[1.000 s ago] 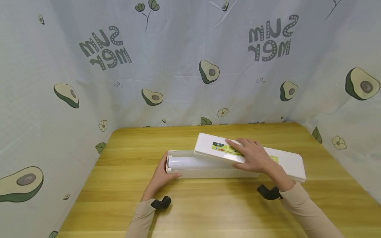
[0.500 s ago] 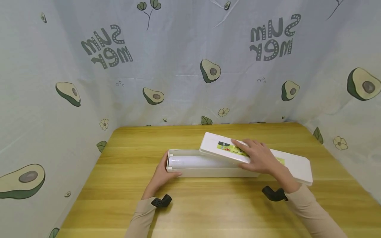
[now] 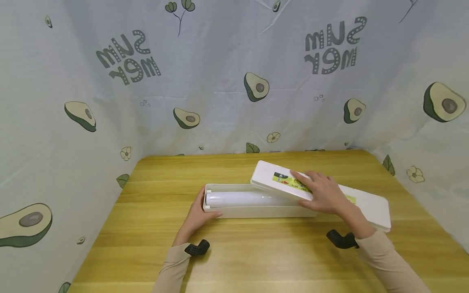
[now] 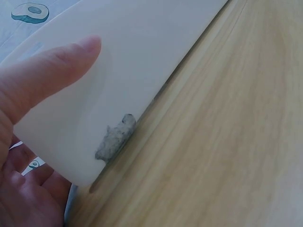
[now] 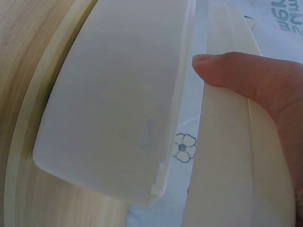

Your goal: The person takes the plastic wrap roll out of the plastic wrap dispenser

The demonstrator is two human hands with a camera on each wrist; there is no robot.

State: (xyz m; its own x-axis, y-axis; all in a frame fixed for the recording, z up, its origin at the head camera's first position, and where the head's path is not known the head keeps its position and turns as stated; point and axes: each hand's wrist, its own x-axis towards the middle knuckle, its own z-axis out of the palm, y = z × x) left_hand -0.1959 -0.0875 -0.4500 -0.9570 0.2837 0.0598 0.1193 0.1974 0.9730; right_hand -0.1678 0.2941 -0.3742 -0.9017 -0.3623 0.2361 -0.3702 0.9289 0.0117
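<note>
A long white plastic box lies open-topped on the table, a white roll visible inside its left part. My left hand grips the box's left end, thumb along the front wall and the other fingers round the end. Over the box's right part, my right hand holds the white lid, which bears a green and yellow label. The lid slants, its right end sticking out past the box toward me. In the right wrist view a gap separates the lid from the box.
The wooden table extends round the box on all sides. A pale curtain with avocado prints hangs behind the table and along both sides. A grey rough patch marks the box's front wall near its lower edge.
My right hand has carried the lid to the right, slanting it a little more, so more of the roll shows. The left hand and the box have stayed in place.
</note>
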